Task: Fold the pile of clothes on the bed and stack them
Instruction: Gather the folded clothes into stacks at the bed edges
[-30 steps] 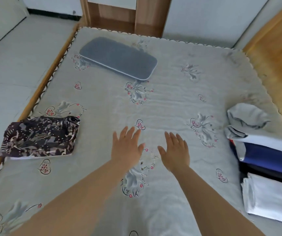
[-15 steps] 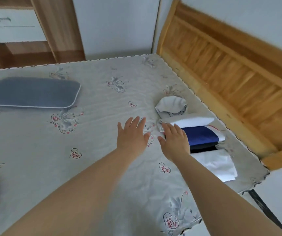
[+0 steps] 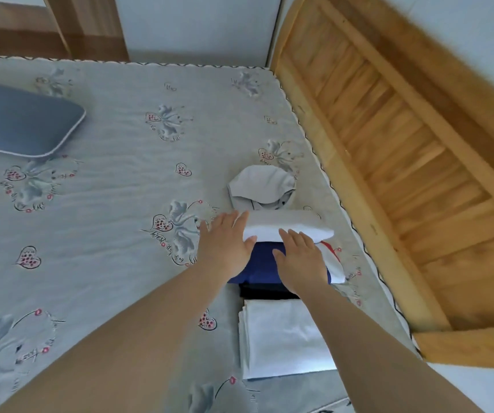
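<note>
A row of clothes lies along the bed's right side. Farthest is a grey hooded garment [image 3: 262, 187], then a folded white piece [image 3: 290, 226], a navy blue one [image 3: 262, 265] with a black one [image 3: 266, 291] under it, and nearest a folded white cloth [image 3: 281, 335]. My left hand [image 3: 227, 242] is flat with straight fingers at the left edge of the white and blue pieces. My right hand [image 3: 302, 259] lies flat over the blue garment, fingertips at the white piece. Neither hand grips anything.
The bed sheet [image 3: 114, 204] is grey with flower and heart prints. A blue-grey pillow [image 3: 22, 120] lies at the far left. A wooden headboard [image 3: 403, 162] runs along the right side. A wooden cabinet [image 3: 84, 28] stands behind the bed.
The view has swung right, from the camouflage-patterned folded garment at the left edge to the clothes on the right. Both hands have reached forward onto the blue and white pieces.
</note>
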